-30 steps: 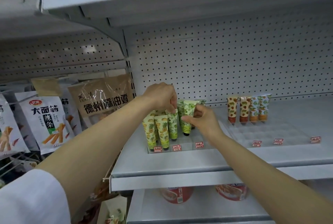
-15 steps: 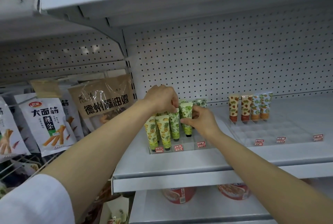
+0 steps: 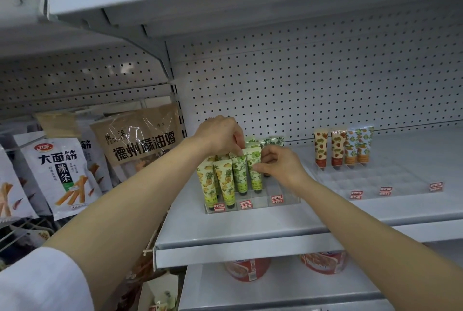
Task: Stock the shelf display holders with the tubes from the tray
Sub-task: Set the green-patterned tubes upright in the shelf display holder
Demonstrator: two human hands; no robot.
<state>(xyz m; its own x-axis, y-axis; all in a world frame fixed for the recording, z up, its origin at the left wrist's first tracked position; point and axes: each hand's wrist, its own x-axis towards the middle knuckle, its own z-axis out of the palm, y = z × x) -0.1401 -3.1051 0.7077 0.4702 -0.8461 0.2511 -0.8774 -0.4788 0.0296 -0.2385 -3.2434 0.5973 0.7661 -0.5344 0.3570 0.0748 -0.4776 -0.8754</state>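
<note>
- The green tube [image 3: 253,171] now stands lower and straighter than a second ago, when it was held up above its neighbours; it looks to be seated cap-down in the clear holder [image 3: 253,204], second row from the right.
- That reads as one more slot filled, so the stocking is moving along, with the rightmost front slot still showing bare.
- Right hand [image 3: 280,166] is just beside that tube, thumb and fingers pinching its right edge about halfway up: a grip closed on the tube, not let go yet.
- Left hand [image 3: 221,135] hovers over the back of the same holder, fingers curled down onto the tube tops; I think it's nipping the crimped end of the green one, though the fingertips are partly hidden.
- Two pineapple tubes [image 3: 216,183] stand at the front left, touching the green ones.
- Well off to the right on the same shelf [image 3: 238,229], a second holder [image 3: 380,178] carries only a back row of four tubes [image 3: 343,148].
- The tray isn't in view from here.
</note>
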